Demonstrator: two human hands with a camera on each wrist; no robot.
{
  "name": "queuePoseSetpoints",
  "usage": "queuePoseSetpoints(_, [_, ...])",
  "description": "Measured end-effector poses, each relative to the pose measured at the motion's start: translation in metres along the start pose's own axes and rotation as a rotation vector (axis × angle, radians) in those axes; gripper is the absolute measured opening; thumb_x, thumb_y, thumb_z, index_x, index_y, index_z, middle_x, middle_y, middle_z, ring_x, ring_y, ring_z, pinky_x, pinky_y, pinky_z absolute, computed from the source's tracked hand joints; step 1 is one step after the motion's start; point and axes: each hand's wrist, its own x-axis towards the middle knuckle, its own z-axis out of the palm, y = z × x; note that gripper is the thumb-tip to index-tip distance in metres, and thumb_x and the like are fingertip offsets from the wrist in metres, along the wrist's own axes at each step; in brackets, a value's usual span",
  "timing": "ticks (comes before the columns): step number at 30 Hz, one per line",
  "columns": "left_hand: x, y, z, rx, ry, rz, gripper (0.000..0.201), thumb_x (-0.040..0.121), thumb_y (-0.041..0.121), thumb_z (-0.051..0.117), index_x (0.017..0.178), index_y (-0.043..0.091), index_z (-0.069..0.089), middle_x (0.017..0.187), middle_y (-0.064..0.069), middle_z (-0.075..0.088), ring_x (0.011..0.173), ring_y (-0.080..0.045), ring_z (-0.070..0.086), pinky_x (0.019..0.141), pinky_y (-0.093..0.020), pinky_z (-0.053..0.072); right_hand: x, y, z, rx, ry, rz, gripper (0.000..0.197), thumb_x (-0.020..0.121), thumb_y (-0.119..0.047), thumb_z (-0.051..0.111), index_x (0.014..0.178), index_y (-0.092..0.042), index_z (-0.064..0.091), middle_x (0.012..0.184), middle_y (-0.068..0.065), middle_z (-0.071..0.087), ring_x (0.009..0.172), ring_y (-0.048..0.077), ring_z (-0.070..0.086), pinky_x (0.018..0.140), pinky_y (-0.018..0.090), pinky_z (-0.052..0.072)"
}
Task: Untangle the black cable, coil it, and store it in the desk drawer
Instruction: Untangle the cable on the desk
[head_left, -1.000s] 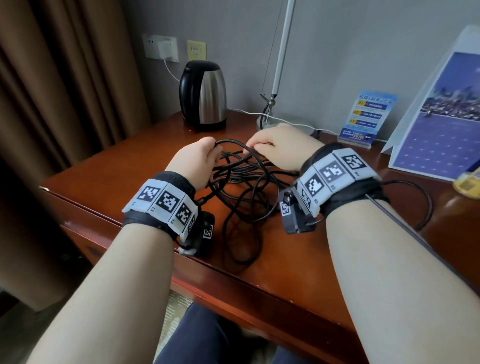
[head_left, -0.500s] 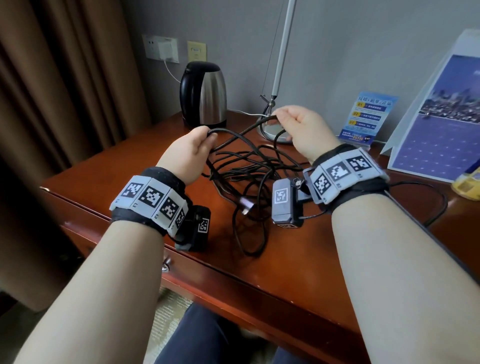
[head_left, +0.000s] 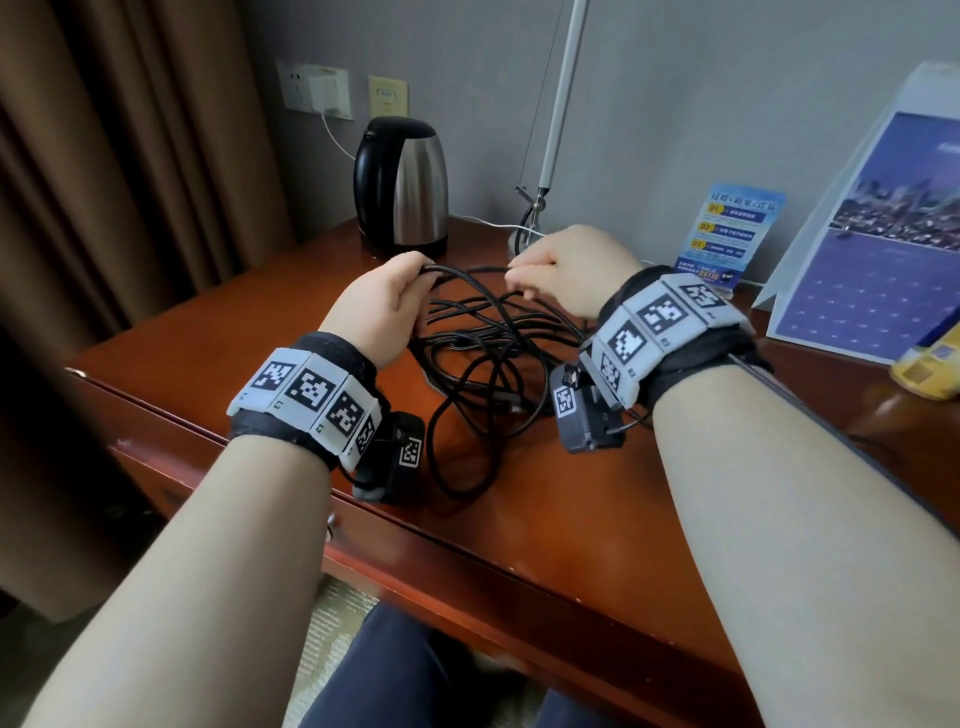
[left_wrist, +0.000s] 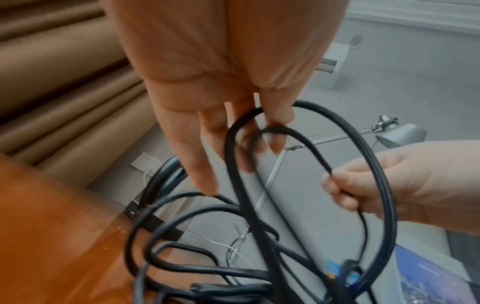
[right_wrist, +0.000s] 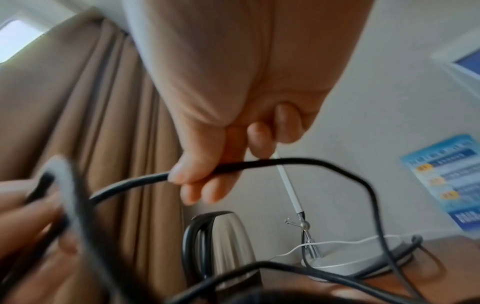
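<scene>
A tangled black cable (head_left: 485, 358) lies in loose loops on the red-brown desk (head_left: 519, 499), between my two hands. My left hand (head_left: 387, 301) pinches a strand near the pile's far left; in the left wrist view the loops (left_wrist: 291, 131) hang over its fingers (left_wrist: 205, 156). My right hand (head_left: 566, 270) pinches another strand at the far right, with thumb and fingers (right_wrist: 187, 170) closed on the cable (right_wrist: 259, 163). One strand (head_left: 467, 270) runs between the hands, slightly lifted. The drawer front (head_left: 415, 566) below the desk edge looks closed.
A black and steel kettle (head_left: 402, 187) stands at the back of the desk. A lamp with a round base (head_left: 524, 239) and a white wire is behind my right hand. A blue leaflet (head_left: 727, 234) and a standing calendar (head_left: 872, 249) are at the right. Brown curtains (head_left: 114, 171) hang left.
My right hand came down and to the left from its raised position, nearer my left hand. The lifted strand has dropped closer to the pile. My left hand stayed in place.
</scene>
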Motion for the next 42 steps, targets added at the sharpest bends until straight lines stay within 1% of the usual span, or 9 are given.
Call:
queuePoseSetpoints(3, [-0.001,-0.009,-0.007,0.078,0.010,0.015,0.020,0.099,0.018,0.041,0.102,0.015,0.060,0.080,0.001,0.059,0.074,-0.013,0.054,0.065,-0.015,0.036,0.001,0.011,-0.011,0.143,0.186,0.143,0.023,0.093,-0.024,0.047,0.084,-0.019,0.067,0.068,-0.008,0.058,0.060,-0.001,0.053,0.070,0.017,0.046])
queuePoseSetpoints(9, [0.002,-0.015,-0.012,0.243,-0.081,-0.111,0.026,0.097,0.026,0.045,0.108,0.015,0.065,0.095,-0.006,0.065,0.087,-0.023,0.057,0.073,-0.025,0.037,-0.001,0.046,-0.020,0.150,0.414,0.439,0.029,0.093,-0.019,0.043,0.096,-0.013,0.070,0.100,0.010,0.070,0.096,0.029,0.060,0.083,0.031,0.044])
queuePoseSetpoints(18, [0.009,-0.011,-0.009,0.400,-0.291,-0.235,0.017,0.093,0.009,0.042,0.100,0.012,0.057,0.094,-0.009,0.064,0.084,-0.025,0.055,0.074,-0.030,0.042,-0.042,0.108,-0.020,0.198,0.467,0.724,0.032,0.096,-0.013,0.040,0.108,0.000,0.066,0.111,0.018,0.066,0.107,0.034,0.058,0.088,0.031,0.044])
queuePoseSetpoints(25, [0.010,0.020,0.007,0.564,-0.325,-0.322,0.049,0.090,0.016,0.047,0.137,0.022,0.037,0.137,-0.013,0.043,0.125,-0.034,0.040,0.102,-0.042,0.036,-0.059,0.106,-0.008,0.246,0.309,0.750,0.033,0.095,-0.020,0.043,0.118,-0.004,0.060,0.121,0.016,0.061,0.113,0.031,0.057,0.089,0.030,0.046])
queuePoseSetpoints(30, [0.006,0.050,0.020,0.483,-0.333,-0.229,0.055,0.085,0.023,0.052,0.136,0.027,0.032,0.139,-0.007,0.042,0.128,-0.032,0.035,0.106,-0.043,0.032,-0.064,0.099,0.005,0.157,0.330,0.768,0.041,0.092,-0.013,0.049,0.132,-0.009,0.043,0.138,0.016,0.039,0.117,0.032,0.050,0.090,0.029,0.041])
queuePoseSetpoints(32, [0.006,0.062,0.030,0.469,-0.420,-0.184,0.060,0.085,0.038,0.057,0.138,0.029,0.030,0.139,-0.008,0.040,0.128,-0.033,0.036,0.106,-0.043,0.033,-0.069,0.092,0.008,0.110,0.364,0.685,0.038,0.088,-0.017,0.056,0.125,-0.016,0.047,0.134,0.011,0.035,0.101,0.027,0.053,0.083,0.026,0.038])
queuePoseSetpoints(35, [0.008,0.068,0.042,0.589,-0.594,-0.191,0.084,0.074,0.059,0.063,0.142,0.034,0.021,0.142,-0.009,0.035,0.130,-0.034,0.035,0.102,-0.043,0.036,-0.069,0.086,0.018,-0.007,0.078,0.515,0.028,0.083,-0.034,0.063,0.104,-0.016,0.058,0.106,0.004,0.055,0.089,0.022,0.058,0.076,0.024,0.041])
queuePoseSetpoints(39, [0.012,0.058,0.055,0.797,-0.727,-0.238,0.107,0.065,0.057,0.073,0.146,0.039,0.006,0.149,-0.010,0.024,0.133,-0.036,0.029,0.104,-0.050,0.037,-0.069,0.080,0.033,-0.127,-0.263,0.543,0.068,0.080,-0.050,0.064,0.135,-0.016,0.042,0.132,0.010,0.048,0.120,0.027,0.050,0.093,0.034,0.042])
queuePoseSetpoints(42, [0.011,0.056,0.063,0.862,-0.732,-0.253,0.113,0.065,0.051,0.077,0.146,0.038,0.000,0.147,-0.013,0.022,0.132,-0.037,0.029,0.101,-0.052,0.039,-0.065,0.076,0.036,-0.247,-0.374,0.528,0.054,0.083,-0.041,0.064,0.125,-0.009,0.053,0.123,0.009,0.059,0.104,0.023,0.059,0.078,0.028,0.044])
